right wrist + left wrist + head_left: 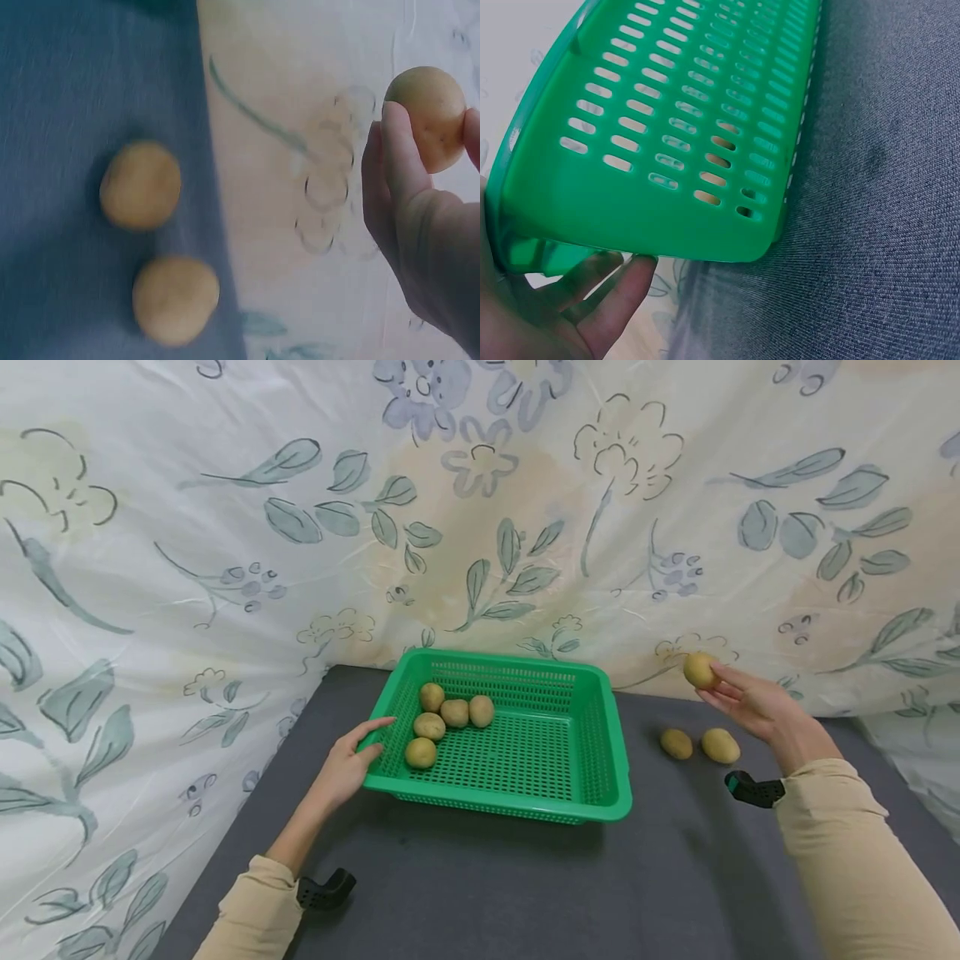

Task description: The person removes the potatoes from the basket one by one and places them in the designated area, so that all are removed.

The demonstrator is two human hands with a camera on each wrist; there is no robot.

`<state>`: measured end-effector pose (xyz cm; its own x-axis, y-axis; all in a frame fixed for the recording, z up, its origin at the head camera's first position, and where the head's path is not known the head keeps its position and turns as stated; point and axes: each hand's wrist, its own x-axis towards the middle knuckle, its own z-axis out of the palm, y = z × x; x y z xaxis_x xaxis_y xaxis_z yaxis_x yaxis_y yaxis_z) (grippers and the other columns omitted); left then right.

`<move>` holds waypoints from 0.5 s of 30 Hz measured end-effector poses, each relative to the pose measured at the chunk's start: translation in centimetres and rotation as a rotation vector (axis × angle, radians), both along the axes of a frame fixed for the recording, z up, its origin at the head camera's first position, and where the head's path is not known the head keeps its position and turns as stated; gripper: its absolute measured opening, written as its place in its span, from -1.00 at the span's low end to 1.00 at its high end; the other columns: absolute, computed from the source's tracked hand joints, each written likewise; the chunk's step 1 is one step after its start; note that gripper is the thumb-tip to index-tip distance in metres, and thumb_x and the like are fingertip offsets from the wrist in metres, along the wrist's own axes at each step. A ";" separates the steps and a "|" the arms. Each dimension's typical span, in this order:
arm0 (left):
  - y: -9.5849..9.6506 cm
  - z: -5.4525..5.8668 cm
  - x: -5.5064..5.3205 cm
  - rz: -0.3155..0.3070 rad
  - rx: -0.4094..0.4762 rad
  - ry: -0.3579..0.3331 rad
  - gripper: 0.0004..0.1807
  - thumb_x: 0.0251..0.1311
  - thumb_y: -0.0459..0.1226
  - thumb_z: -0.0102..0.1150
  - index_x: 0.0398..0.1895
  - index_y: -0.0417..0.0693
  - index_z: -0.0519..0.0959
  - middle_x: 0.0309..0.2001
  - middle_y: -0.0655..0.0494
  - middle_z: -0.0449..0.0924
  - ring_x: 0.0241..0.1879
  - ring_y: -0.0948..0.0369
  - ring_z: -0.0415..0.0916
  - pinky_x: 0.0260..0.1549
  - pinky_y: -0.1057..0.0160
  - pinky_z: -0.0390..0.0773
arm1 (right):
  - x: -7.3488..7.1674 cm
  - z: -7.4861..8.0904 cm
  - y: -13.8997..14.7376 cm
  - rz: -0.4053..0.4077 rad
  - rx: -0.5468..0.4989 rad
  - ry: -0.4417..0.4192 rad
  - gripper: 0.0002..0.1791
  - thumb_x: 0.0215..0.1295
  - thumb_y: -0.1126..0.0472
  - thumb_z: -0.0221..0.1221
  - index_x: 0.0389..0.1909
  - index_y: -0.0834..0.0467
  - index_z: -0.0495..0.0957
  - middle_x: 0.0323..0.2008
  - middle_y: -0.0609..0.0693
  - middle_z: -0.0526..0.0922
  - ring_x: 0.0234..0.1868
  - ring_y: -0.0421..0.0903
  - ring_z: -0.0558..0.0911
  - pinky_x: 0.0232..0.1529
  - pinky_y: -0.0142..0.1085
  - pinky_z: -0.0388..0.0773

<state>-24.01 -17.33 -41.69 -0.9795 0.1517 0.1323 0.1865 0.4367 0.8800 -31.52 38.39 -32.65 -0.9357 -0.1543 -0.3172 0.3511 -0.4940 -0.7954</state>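
Five potatoes (430, 727) lie in the left part of the green basket (517, 760), and two loose potatoes (677, 744) rest side by side on the dark table (450, 893) to its right. The right hand (768, 714) holds one more potato (700, 671) up above them, thumb on one side and fingers on the other, pinching it by its rounded sides. It looks firm, light and a little smooth, so a grip across its widest part should suit, without hard squeezing. The left hand (351, 764) grips the basket's left rim, its fingers curled at the edge; how tightly is hard to judge. That basket seems light, with thin, slightly springy plastic walls, so the thick rim is the sounder hold.
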 end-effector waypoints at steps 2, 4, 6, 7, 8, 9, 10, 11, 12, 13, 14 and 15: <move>0.0 0.1 0.1 -0.001 0.001 -0.001 -0.53 0.44 -0.37 -0.16 0.39 -0.07 0.29 0.43 -0.16 0.05 0.31 -0.08 0.08 -0.07 -0.04 0.20 | 0.1 -0.5 1.2 -0.013 -0.009 -0.013 -0.94 0.35 0.33 0.09 -0.29 0.15 0.53 -0.32 0.09 0.52 -0.28 0.00 0.63 0.02 -0.30 0.50; -0.1 0.2 0.2 -0.001 0.000 -0.003 -0.53 0.45 -0.36 -0.16 0.39 -0.08 0.28 0.43 -0.17 0.04 0.37 -0.09 0.00 -0.03 -0.07 0.21 | 0.3 -1.0 2.3 -0.025 -0.018 -0.031 -0.95 0.36 0.32 0.08 -0.27 0.14 0.51 -0.31 0.09 0.49 -0.29 0.00 0.63 0.04 -0.31 0.48; -0.2 0.2 0.2 0.000 -0.003 -0.006 -0.53 0.45 -0.35 -0.16 0.40 -0.09 0.26 0.43 -0.19 0.03 0.34 -0.11 0.05 -0.03 -0.08 0.22 | 0.4 -1.6 3.4 -0.046 -0.019 -0.048 -0.92 0.35 0.31 0.10 -0.20 0.10 0.50 -0.28 0.09 0.46 -0.31 -0.01 0.63 0.05 -0.32 0.48; -0.2 0.2 0.2 0.001 -0.006 -0.005 -0.53 0.45 -0.35 -0.16 0.40 -0.10 0.26 0.43 -0.20 0.03 0.35 -0.12 0.04 -0.01 -0.10 0.22 | 0.5 -1.9 3.9 -0.058 -0.012 -0.057 -0.84 0.35 0.30 0.10 -0.09 0.06 0.47 -0.26 0.08 0.44 -0.32 -0.02 0.64 0.05 -0.33 0.48; -0.2 0.2 0.2 0.001 -0.008 -0.005 -0.53 0.45 -0.34 -0.17 0.40 -0.11 0.25 0.43 -0.20 0.03 0.35 -0.13 0.04 0.02 -0.12 0.23 | 0.6 -2.2 4.4 -0.071 -0.011 -0.064 -0.76 0.34 0.29 0.11 -0.02 0.03 0.42 -0.26 0.08 0.45 -0.33 -0.03 0.64 0.05 -0.34 0.47; -0.2 0.2 0.2 0.001 -0.008 -0.004 -0.53 0.45 -0.35 -0.17 0.40 -0.11 0.25 0.43 -0.20 0.03 0.35 -0.13 0.03 0.06 -0.14 0.22 | 0.7 -2.5 5.0 -0.084 -0.010 -0.067 -0.71 0.33 0.29 0.12 0.03 0.01 0.38 -0.27 0.07 0.46 -0.34 -0.04 0.64 0.03 -0.34 0.48; -0.2 0.2 0.2 0.000 -0.008 -0.004 -0.53 0.45 -0.35 -0.17 0.40 -0.11 0.25 0.43 -0.20 0.03 0.35 -0.13 0.02 0.10 -0.17 0.21 | 0.9 -2.8 5.5 -0.095 -0.003 -0.068 -0.66 0.33 0.29 0.12 0.07 -0.01 0.33 -0.29 0.06 0.48 -0.34 -0.05 0.65 0.01 -0.34 0.50; -0.2 0.2 0.2 0.000 -0.004 -0.003 -0.53 0.45 -0.35 -0.17 0.40 -0.10 0.26 0.43 -0.19 0.03 0.36 -0.13 0.02 0.11 -0.18 0.20 | 1.1 -3.2 6.0 -0.109 0.000 -0.069 -0.67 0.33 0.30 0.13 0.05 -0.01 0.34 -0.32 0.06 0.51 -0.36 -0.05 0.65 -0.01 -0.33 0.51; -0.1 0.2 0.2 -0.001 -0.001 -0.001 -0.54 0.45 -0.35 -0.17 0.40 -0.10 0.26 0.43 -0.18 0.04 0.38 -0.12 -0.03 0.16 -0.20 0.16 | 1.3 -3.5 6.5 -0.117 -0.004 -0.069 -0.72 0.33 0.31 0.12 0.00 0.02 0.38 -0.37 0.06 0.54 -0.37 -0.05 0.65 -0.04 -0.33 0.53; -0.1 0.1 0.2 -0.002 0.003 0.000 -0.54 0.45 -0.35 -0.17 0.39 -0.09 0.27 0.43 -0.17 0.05 0.40 -0.11 -0.07 0.19 -0.21 0.13 | 1.5 -3.9 7.1 -0.123 -0.001 -0.068 -0.79 0.34 0.31 0.11 -0.05 0.06 0.43 -0.40 0.06 0.56 -0.38 -0.06 0.65 -0.07 -0.33 0.55; 0.0 0.1 0.2 -0.003 0.008 0.000 -0.54 0.45 -0.35 -0.17 0.39 -0.07 0.28 0.43 -0.16 0.05 0.41 -0.10 -0.08 0.21 -0.22 0.10 | 1.6 -4.3 7.6 -0.131 -0.009 -0.070 -0.92 0.34 0.31 0.11 -0.20 0.11 0.50 -0.45 0.07 0.58 -0.38 -0.05 0.66 -0.10 -0.31 0.57; 0.0 0.1 0.1 -0.003 0.009 0.002 -0.54 0.45 -0.35 -0.17 0.39 -0.07 0.28 0.43 -0.16 0.05 0.41 -0.10 -0.09 0.22 -0.23 0.08 | 1.8 -4.6 8.1 -0.137 -0.006 -0.070 -0.92 0.34 0.32 0.10 -0.32 0.14 0.55 -0.47 0.07 0.60 -0.39 -0.05 0.66 -0.13 -0.31 0.58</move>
